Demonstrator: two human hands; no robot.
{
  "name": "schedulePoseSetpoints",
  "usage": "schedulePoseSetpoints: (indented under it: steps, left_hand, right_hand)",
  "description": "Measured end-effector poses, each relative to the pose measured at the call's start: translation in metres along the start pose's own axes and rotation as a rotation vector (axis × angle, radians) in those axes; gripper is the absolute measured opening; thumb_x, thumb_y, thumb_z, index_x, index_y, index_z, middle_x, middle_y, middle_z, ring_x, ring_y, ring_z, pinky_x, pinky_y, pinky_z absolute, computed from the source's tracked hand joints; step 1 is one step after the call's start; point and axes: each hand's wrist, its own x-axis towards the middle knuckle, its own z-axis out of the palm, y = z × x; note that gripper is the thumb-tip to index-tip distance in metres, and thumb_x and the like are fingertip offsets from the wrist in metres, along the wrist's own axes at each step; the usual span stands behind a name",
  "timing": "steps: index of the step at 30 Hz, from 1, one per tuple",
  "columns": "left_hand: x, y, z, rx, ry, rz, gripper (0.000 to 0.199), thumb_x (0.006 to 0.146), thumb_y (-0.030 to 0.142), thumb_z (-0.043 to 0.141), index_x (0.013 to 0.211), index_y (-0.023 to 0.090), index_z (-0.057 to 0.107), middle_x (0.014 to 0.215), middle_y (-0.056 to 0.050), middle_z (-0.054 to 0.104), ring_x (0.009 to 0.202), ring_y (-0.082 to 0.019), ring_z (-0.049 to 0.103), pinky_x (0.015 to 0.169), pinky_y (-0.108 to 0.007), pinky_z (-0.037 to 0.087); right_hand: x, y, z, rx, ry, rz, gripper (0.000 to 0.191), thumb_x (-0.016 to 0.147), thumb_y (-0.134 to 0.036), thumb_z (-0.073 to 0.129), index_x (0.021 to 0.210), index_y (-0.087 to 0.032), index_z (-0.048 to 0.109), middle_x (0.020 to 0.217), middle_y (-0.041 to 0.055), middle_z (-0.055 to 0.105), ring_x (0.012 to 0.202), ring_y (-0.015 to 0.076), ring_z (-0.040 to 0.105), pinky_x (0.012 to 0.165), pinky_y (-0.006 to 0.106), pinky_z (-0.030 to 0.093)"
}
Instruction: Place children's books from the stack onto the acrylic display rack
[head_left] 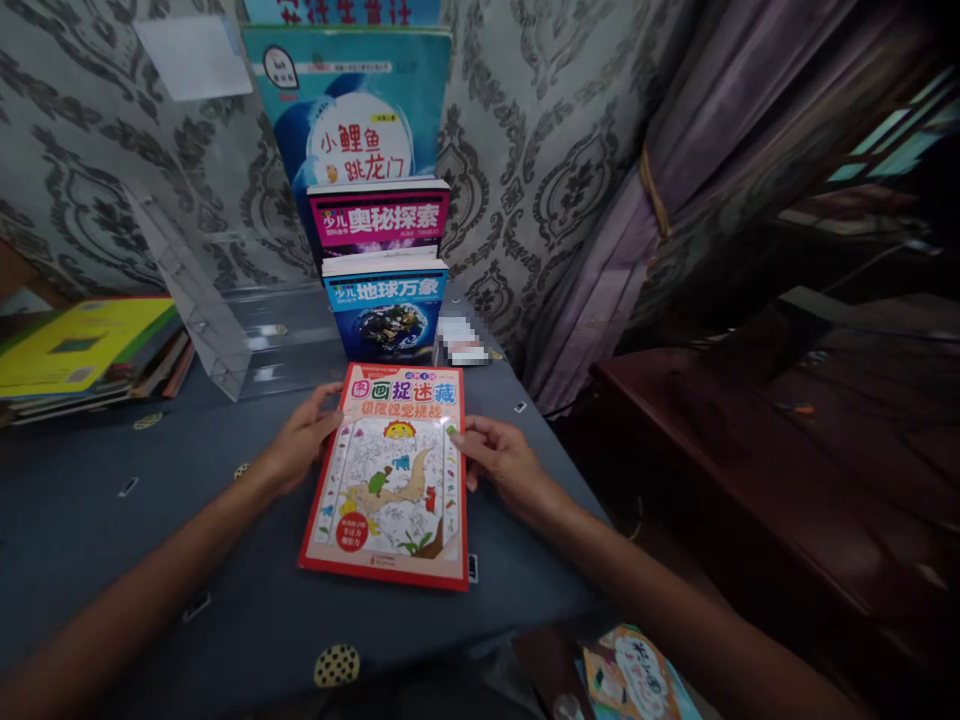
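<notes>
Both of my hands hold a red-bordered children's picture book (pixel 390 490) by its sides, cover facing up, over the grey tablecloth. My left hand (pixel 306 440) grips the upper left edge, fingers partly behind it. My right hand (pixel 501 458) pinches the right edge, thumb on the cover. Just behind its top edge stands a blue book with a globe on the cover (pixel 390 318). Behind that are a book with a magenta band (pixel 382 220) and a taller teal book (pixel 352 90), in a stepped row on a clear acrylic rack (pixel 202 310).
A stack of books topped by a yellow one (pixel 75 345) lies at the left. Against the patterned wall hangs a purple curtain (pixel 600 250). A dark red cabinet (pixel 720 480) stands at the right. Another book (pixel 637 675) is low near the table's front edge (pixel 450 645).
</notes>
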Motion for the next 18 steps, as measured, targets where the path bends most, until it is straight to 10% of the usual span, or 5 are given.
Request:
schedulePoseSetpoints:
  steps: [9, 18]
  left_hand:
    - [0.006, -0.014, -0.019, 0.756, -0.076, 0.23, 0.048, 0.091, 0.045, 0.055, 0.132, 0.022, 0.052, 0.062, 0.003, 0.063, 0.047, -0.017, 0.06, 0.045, -0.025, 0.047]
    - [0.01, -0.042, -0.011, 1.247, 0.043, 0.657, 0.043, 0.102, 0.039, 0.038, 0.131, 0.012, 0.056, 0.142, -0.02, 0.056, 0.132, -0.032, 0.054, 0.107, -0.052, 0.047]
  right_hand:
    - [0.033, 0.004, -0.019, -0.37, 0.044, 0.041, 0.05, 0.075, -0.042, 0.068, 0.115, -0.015, 0.055, 0.053, -0.0094, 0.06, 0.034, 0.0096, 0.048, 0.035, 0.02, 0.036]
    - [0.033, -0.011, -0.014, -1.272, 0.159, -0.38, 0.036, 0.099, -0.033, 0.047, 0.129, -0.017, 0.061, 0.086, 0.0073, 0.076, 0.076, 0.0237, 0.072, 0.069, 0.033, 0.053]
